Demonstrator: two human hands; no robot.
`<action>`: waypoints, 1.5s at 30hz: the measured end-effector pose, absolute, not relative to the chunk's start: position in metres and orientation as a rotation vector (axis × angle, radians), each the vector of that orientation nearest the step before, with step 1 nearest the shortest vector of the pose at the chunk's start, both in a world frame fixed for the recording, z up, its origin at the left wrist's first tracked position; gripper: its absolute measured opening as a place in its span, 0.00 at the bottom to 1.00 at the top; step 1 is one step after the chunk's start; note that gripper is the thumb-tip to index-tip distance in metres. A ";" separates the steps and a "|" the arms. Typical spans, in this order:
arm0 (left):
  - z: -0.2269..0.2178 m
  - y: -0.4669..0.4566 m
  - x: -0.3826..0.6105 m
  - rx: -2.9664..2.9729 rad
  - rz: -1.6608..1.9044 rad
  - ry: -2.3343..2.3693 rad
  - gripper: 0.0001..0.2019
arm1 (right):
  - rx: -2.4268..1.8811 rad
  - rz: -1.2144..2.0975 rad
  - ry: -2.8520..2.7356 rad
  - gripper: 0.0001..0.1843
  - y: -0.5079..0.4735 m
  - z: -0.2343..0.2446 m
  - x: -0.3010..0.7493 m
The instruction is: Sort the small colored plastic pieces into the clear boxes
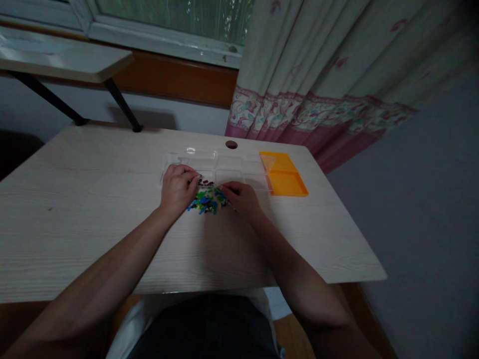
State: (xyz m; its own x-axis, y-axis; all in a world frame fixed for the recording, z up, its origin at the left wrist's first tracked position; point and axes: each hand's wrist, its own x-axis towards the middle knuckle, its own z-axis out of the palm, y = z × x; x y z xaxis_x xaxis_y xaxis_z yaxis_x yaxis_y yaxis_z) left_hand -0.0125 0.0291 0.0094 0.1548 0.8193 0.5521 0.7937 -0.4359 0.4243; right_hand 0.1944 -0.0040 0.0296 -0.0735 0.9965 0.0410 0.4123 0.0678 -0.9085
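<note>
A small heap of tiny blue, green and dark pieces (pixel 207 201) lies on the pale wooden table (pixel 93 209). My left hand (pixel 178 187) rests at the heap's left side, fingers curled and pinched at a few dark pieces by the near edge of a clear compartment tray (pixel 224 163). My right hand (pixel 242 198) sits at the heap's right side, fingers bent down onto the pieces. What either hand grips is too small to name.
An orange lid or tray (pixel 284 174) lies right of the clear tray. A round cable hole (pixel 231 144) is near the table's back edge. A raised shelf on black legs (pixel 56 62) stands at back left; a curtain (pixel 318 89) hangs behind.
</note>
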 end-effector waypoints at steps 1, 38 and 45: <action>0.010 0.029 -0.013 2.363 1.159 1.653 0.13 | -1.441 0.983 -1.588 0.18 -0.004 0.029 0.194; 0.010 0.029 -0.013 2.344 1.150 1.656 0.12 | -1.436 0.955 -1.702 0.15 -0.004 0.026 0.195; 0.010 0.029 -0.012 2.338 1.163 1.645 0.12 | -1.583 0.583 -2.139 0.14 -0.012 0.031 0.191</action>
